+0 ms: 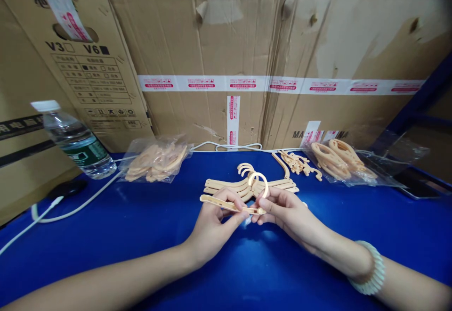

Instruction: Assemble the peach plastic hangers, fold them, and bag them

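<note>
Hanger (216, 201), probably light, stiff, a little slick, best taken beside its hook (266, 188); left grip (211, 228) pinched on it, right grip (287, 209) pinched at the hook's base.

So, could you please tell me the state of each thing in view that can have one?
Left hand: pinching hanger arm
Right hand: holding curved hook
Water bottle: capped, standing
Left bag: holding beige pieces
Right bag: holding beige pieces
Hangers: lying close together
Loose pieces: heaped
Bracelet: worn on right forearm
Cardboard: taped
Dark device: lying flat
</note>
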The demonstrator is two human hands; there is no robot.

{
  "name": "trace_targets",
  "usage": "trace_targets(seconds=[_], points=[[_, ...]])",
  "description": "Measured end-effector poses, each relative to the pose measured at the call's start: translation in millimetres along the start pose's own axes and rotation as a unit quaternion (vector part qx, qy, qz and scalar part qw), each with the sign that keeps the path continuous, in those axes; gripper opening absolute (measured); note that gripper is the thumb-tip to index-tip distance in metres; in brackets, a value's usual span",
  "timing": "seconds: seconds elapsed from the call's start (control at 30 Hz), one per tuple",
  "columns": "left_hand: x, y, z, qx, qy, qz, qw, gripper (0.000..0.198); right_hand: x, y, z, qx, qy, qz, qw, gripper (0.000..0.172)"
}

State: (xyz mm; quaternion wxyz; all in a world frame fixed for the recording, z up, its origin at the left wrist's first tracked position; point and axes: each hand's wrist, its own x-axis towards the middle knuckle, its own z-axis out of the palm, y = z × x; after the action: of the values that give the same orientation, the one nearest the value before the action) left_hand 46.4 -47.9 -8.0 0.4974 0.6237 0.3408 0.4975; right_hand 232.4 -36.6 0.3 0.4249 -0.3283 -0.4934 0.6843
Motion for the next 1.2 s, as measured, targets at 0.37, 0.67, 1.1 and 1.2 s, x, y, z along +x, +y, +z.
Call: trace_targets(seconds=[0.37,0.67,1.1,1.2], points=[[1.7,0.9,1.2,-0.002,-0.010,-0.009,1.000,0.016,-1.2,5.1,2.7,-0.041,0.038,-0.032,0.998,0.034],[2.0,0.5,1.2,0.002,-0.002,-0.025,1.000,0.018,-2.0,5.2,5.6,-0.101,0.055,-0.047,0.992,0.035],[0.3,5.4,5.1,-0.002,0.003,-0.036,0.999,0.018,-0.6,8.9,8.9,-0.106,0.067,-0.051,0.991,0.034],[3.0,5.9,5.1,-0.010,0.028,-0.045,0.999,0.022,-0.4,7.9,9.3,-0.110,0.069,-0.052,0.990,0.034]])
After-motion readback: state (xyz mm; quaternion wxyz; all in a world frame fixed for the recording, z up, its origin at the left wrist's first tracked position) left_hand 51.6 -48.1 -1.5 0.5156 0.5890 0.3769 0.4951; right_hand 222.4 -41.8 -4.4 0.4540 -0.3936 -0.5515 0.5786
